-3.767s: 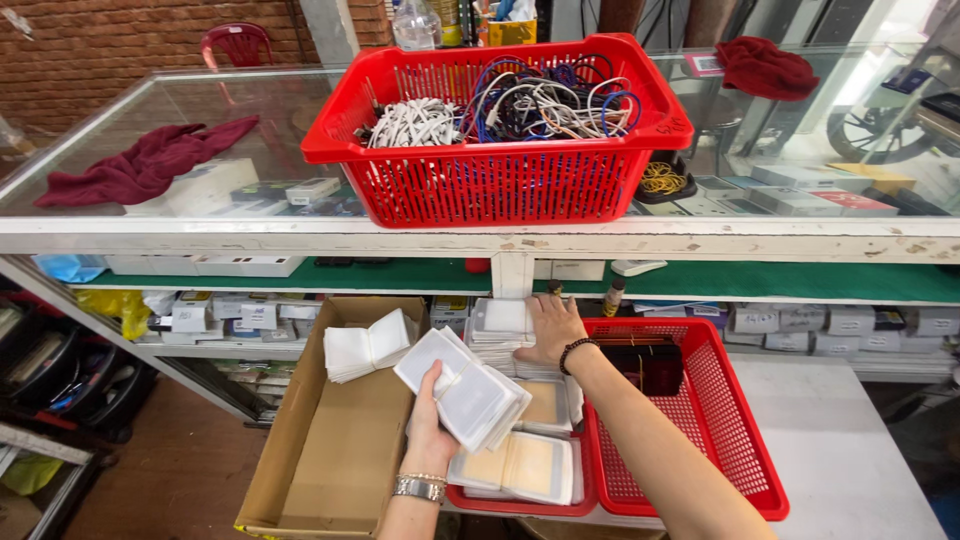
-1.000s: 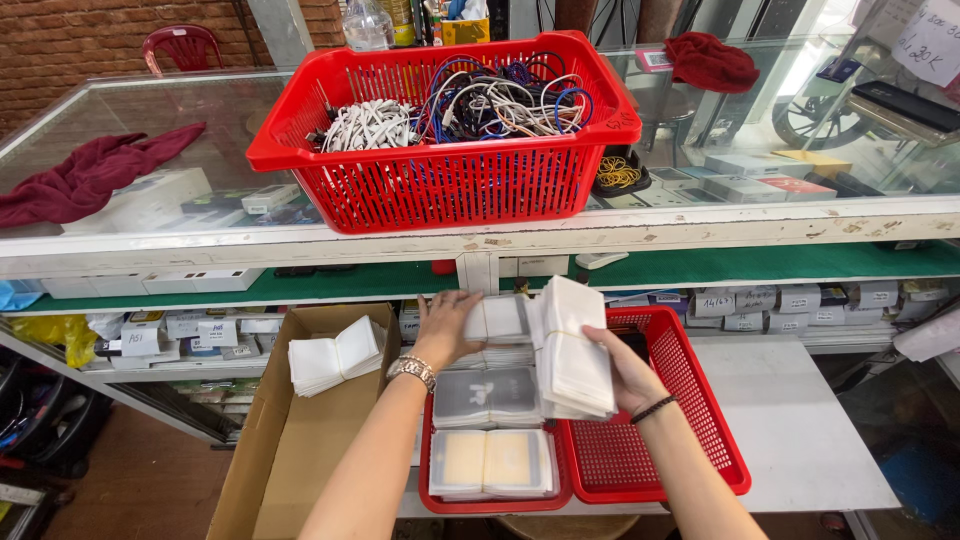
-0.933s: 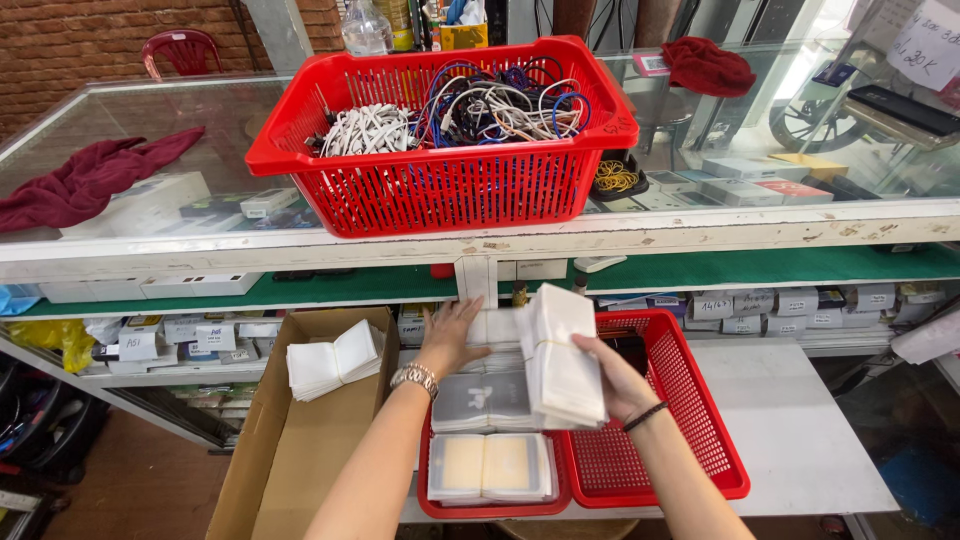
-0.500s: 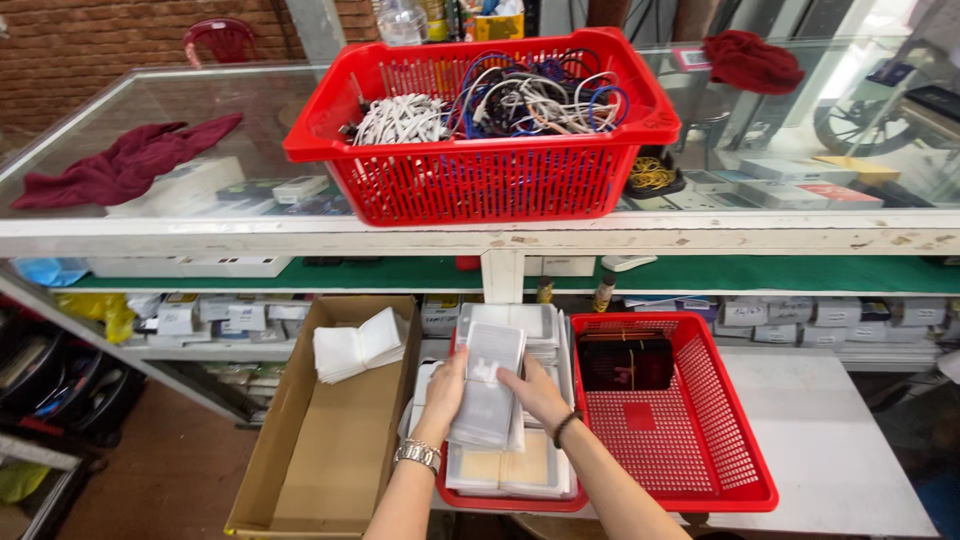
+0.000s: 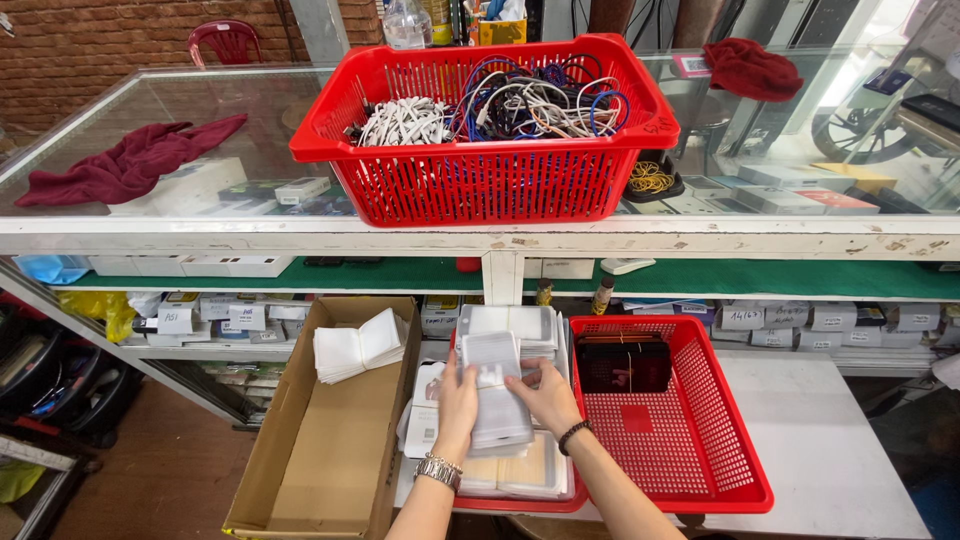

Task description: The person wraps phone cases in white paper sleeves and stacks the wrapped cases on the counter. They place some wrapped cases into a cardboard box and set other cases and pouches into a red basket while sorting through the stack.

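Both of my hands hold one stack of flat clear plastic packets [image 5: 495, 392] over a low red tray [image 5: 520, 503] filled with more such packets. My left hand [image 5: 456, 405], with a metal watch at the wrist, grips the stack's left edge. My right hand [image 5: 546, 398], with a dark band at the wrist, grips its right edge. Another pile of packets [image 5: 512, 325] lies behind the stack.
A cardboard box [image 5: 325, 450] with white packets [image 5: 357, 345] stands on the left. On the right is a red basket [image 5: 690, 440] holding a black bundle [image 5: 625, 366]. Above, a glass counter [image 5: 200, 120] carries a red basket of cables [image 5: 490, 130] and maroon cloths [image 5: 125, 165].
My right hand brought an upright stack of packets from the right down to the middle tray. Both hands now hold it together, lower and flatter.
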{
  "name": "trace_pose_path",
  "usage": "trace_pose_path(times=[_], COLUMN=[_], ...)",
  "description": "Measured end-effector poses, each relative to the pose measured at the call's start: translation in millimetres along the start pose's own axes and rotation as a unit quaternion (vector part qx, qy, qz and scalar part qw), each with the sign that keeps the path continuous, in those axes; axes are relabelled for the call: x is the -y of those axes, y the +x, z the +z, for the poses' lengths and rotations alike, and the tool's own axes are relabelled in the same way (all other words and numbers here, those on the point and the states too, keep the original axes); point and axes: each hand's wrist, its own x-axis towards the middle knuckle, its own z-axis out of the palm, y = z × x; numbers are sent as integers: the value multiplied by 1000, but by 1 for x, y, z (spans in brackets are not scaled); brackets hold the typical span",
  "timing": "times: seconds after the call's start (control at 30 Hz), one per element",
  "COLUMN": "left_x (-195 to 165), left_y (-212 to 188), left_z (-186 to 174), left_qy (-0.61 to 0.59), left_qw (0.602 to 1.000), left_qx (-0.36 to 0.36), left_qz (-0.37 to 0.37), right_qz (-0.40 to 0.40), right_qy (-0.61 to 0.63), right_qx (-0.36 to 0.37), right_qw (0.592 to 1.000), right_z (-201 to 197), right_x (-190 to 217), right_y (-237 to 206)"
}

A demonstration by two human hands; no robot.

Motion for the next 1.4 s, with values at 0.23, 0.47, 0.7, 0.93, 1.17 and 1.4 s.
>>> trace_pose_path(times=[0.23,0.47,0.7,0.93,1.17,1.4], left_x=[6,3,-15,-4,15,5], left_y=[-7,8,19,34,18,4], left_z=[-11,-26,-54,-63,-43,-41], left_qy=[167,-292,-567,-328,-287,-199], left_qw=[985,954,776,841,915,959], left_qx=[-16,58,250,368,245,200], left_qz=[51,-40,-115,-223,-143,12], right_qz=[5,42,-74,-281,-203,-236], right_qy=[14,280,229,-231,-125,-42], right_qx=[25,96,302,426,64,63], right_qw=[1000,954,922,829,969,969], right_z=[18,16,-56,-57,-16,8], right_x=[-9,12,67,100,61,34], right_y=[-11,-9,33,59,23,13])
